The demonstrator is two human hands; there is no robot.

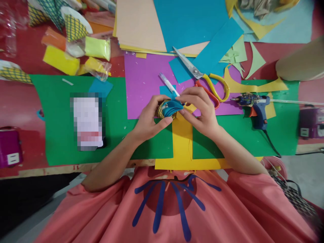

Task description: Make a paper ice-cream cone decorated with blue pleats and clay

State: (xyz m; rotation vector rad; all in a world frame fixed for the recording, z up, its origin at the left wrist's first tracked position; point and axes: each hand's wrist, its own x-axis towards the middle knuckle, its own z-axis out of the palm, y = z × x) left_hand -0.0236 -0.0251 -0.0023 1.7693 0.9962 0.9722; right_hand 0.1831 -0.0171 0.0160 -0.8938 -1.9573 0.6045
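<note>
My left hand (154,119) is closed around a small craft piece with a yellow, dark-lined checked side (160,109). Curved layers of blue sheet (172,107), paper or foam, rise from its middle. The fingertips of my right hand (199,109) pinch the right edge of these blue layers. Just beyond the fingers lies a white pen or marker (167,82), pointing away to the left. Large scissors (196,71) with one yellow and one red handle rest behind my right hand, blades apart. Yellow sheet (182,135) lies beneath my hands. The piece's underside is hidden.
A blue glue gun (260,113) lies at right, its cord over the table edge. A phone (87,121) is at left on the green sheet (60,148). Coloured sheets (141,23), clay packets (62,60) and checked cones (74,25) fill the back; a beige cylinder (303,60) stands right.
</note>
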